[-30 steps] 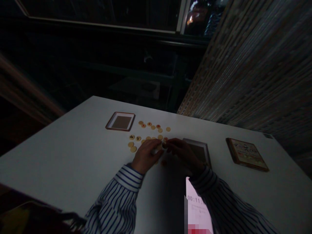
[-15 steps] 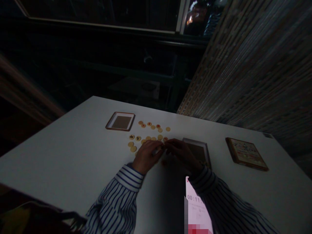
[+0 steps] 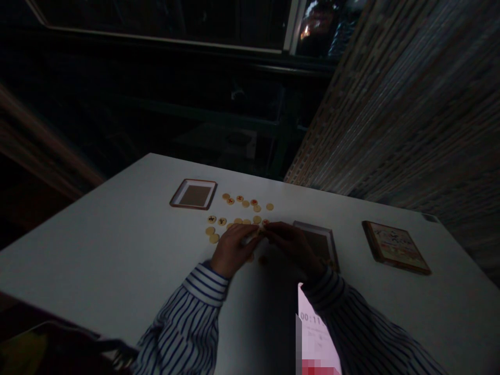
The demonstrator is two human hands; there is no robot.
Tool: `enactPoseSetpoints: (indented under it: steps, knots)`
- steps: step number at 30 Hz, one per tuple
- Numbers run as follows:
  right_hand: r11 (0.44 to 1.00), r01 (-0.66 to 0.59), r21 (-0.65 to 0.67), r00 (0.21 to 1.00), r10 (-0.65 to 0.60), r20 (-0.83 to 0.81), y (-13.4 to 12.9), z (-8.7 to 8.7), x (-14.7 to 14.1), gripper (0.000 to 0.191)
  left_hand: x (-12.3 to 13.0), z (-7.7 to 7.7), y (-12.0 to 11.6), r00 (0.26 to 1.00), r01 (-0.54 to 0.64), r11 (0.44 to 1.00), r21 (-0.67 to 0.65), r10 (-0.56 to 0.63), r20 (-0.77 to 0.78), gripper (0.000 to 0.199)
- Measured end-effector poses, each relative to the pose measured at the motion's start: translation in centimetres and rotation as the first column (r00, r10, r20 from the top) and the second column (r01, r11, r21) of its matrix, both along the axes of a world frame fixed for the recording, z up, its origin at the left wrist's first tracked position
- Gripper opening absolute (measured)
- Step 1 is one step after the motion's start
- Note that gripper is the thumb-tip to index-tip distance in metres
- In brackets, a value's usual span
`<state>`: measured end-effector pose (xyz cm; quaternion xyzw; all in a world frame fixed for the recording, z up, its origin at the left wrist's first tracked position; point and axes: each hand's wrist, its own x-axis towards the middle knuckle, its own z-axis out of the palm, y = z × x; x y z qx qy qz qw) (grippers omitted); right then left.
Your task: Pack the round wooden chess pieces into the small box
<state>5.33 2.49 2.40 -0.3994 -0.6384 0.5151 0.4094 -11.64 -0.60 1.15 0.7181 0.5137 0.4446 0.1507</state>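
Several round wooden pieces lie scattered on the white table, some with red or black marks, others plain. At their near side my left hand has its fingers bent together, a pale piece partly visible at the fingertips. My right hand meets it from the right, fingers pinched; what it grips is too dark and small to tell. Beneath the right wrist, an open box tray is partly covered and shows a few pieces at its near end. A reddish piece lies just beyond the fingertips.
Toward the back left of the table is a shallow brown-rimmed tray. A box with a printed top lies at the right. A lit phone screen shows by my right sleeve. Bead-like curtain strands hang behind the right side.
Both hands stay nearly in place, with slight finger movement at the fingertips. The piece below them now shows its plain side rather than a reddish one.
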Motion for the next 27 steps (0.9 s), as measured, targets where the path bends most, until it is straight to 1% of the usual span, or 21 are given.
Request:
enactPoseSetpoints:
  steps: [5,9,13,16,18,21,23,25,27]
  knots:
    - [0.997,-0.035,0.072,0.998,0.031,0.05,-0.16,-0.08,0.08,0.025,-0.1,-0.02,0.12,0.986,0.003,0.991,-0.13,0.018,0.165,0.024]
    - [0.984,-0.046,0.173,0.989,0.02,0.145,-0.51,0.04,0.07,0.029,-0.07,0.25,0.23,0.966,0.061,0.986,-0.158,-0.019,0.258,0.021]
    - [0.954,-0.082,0.289,0.954,-0.008,0.298,-0.81,0.45,-0.05,0.03,-0.12,0.56,0.23,0.959,0.095,0.983,-0.155,-0.048,0.28,0.02]
    - [0.924,-0.115,0.365,0.931,-0.028,0.363,-0.86,0.67,-0.13,0.026,-0.16,0.57,0.18,0.964,0.112,0.98,-0.163,-0.067,0.259,0.021]
    - [0.903,-0.12,0.414,0.914,-0.063,0.401,-0.79,0.64,-0.11,0.023,-0.15,0.49,0.16,0.969,0.126,0.976,-0.18,-0.082,0.234,0.023]
    - [0.864,-0.142,0.482,0.872,-0.122,0.475,-0.57,0.41,0.08,0.019,-0.12,0.28,0.16,0.975,0.12,0.974,-0.192,-0.079,0.208,0.024]
    - [0.847,-0.167,0.504,0.835,-0.15,0.529,-0.4,0.27,0.3,0.018,-0.18,0.14,0.2,0.978,0.096,0.979,-0.181,-0.059,0.198,0.024]
    - [0.844,-0.195,0.5,0.785,-0.172,0.595,-0.3,0.25,0.57,0.016,-0.36,0.04,0.27,0.981,0.047,0.985,-0.167,-0.014,0.195,0.024]
    - [0.851,-0.224,0.474,0.714,-0.188,0.675,-0.29,0.38,0.83,0.016,-0.65,-0.01,0.34,0.975,-0.033,0.986,-0.16,0.067,0.21,0.024]
